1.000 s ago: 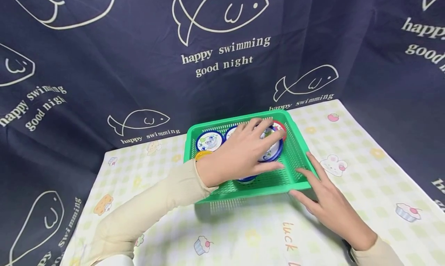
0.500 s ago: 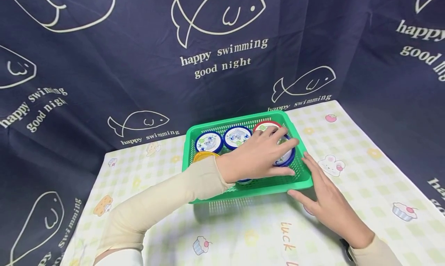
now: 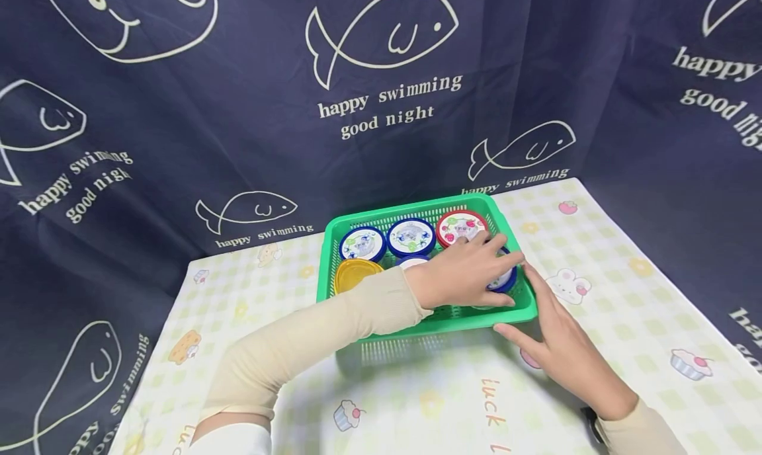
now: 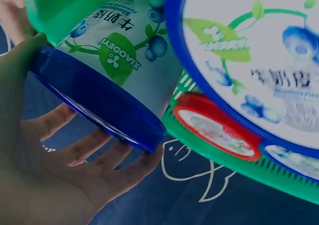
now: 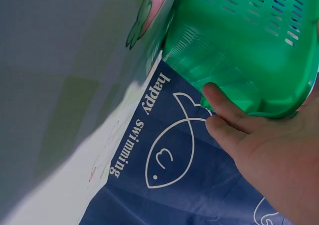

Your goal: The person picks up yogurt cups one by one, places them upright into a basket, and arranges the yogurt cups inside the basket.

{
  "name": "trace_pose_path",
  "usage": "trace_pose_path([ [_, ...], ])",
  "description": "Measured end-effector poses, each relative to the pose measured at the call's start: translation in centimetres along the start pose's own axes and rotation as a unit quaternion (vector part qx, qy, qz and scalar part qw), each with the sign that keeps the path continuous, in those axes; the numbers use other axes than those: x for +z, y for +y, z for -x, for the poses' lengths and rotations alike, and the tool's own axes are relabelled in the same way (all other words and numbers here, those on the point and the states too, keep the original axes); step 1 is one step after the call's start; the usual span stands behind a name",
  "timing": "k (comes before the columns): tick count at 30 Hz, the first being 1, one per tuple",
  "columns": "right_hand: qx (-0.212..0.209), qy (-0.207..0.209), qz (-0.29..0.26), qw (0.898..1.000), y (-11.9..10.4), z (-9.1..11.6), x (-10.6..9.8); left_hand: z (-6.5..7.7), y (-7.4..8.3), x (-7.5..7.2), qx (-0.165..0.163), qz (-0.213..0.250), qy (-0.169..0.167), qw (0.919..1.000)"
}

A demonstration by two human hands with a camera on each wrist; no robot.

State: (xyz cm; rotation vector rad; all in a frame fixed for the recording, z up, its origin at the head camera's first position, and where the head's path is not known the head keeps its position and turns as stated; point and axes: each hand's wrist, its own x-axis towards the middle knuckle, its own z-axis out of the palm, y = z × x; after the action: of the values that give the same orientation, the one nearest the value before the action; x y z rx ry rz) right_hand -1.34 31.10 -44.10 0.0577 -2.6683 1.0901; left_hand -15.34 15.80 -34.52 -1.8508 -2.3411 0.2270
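My left hand [image 3: 464,273] holds a blue-lidded tub [image 3: 507,280] by its lid, at the right end of a green basket [image 3: 325,263]. In the left wrist view, spread fingers and thumb reach round the lid of this tub [image 4: 117,50], which has a blueberry label. Against the basket's right front corner rests my right hand [image 3: 562,339], thumb at the front rim and fingers straight along the outer side. Behind the held tub stands a red-lidded tub [image 3: 458,225]. My left hand and sleeve partly cover the basket's front row.
Two blue-lidded tubs, one at the back left [image 3: 362,245] and one at the back middle [image 3: 411,237], share the basket with a yellow-lidded tub [image 3: 352,275] and another blue-lidded tub [image 3: 413,262]. A checked cloth [image 3: 309,382] covers the table; a dark printed curtain [image 3: 256,144] hangs behind.
My left hand has moved right and slightly toward me with the blue-lidded tub, uncovering the red lid and back-middle blue lid. My right hand stays at the basket's corner.
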Motion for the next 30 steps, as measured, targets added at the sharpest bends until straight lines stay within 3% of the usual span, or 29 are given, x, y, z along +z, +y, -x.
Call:
trace_pose_path([
  [7, -0.006, 0.002, 0.001, 1.0, 0.0, 0.1, 0.2, -0.1, 0.2, 1.2, -0.027, 0.001, -0.025, 0.9993],
  [18, -0.004, -0.002, 0.0, 1.0, 0.1, 0.0, 0.2, -0.4, 1.3, 2.4, -0.052, -0.055, -0.069, 0.9948],
  [24, -0.006, 0.002, 0.006, 1.0, 0.2, 0.0, 0.2, 0.6, 1.4, 1.7, -0.065, -0.046, -0.064, 0.9948],
  [30, -0.015, 0.003, 0.007, 1.0, 0.2, 0.0, 0.2, 2.9, 1.4, 0.3, -0.093, -0.021, -0.039, 0.9947],
])
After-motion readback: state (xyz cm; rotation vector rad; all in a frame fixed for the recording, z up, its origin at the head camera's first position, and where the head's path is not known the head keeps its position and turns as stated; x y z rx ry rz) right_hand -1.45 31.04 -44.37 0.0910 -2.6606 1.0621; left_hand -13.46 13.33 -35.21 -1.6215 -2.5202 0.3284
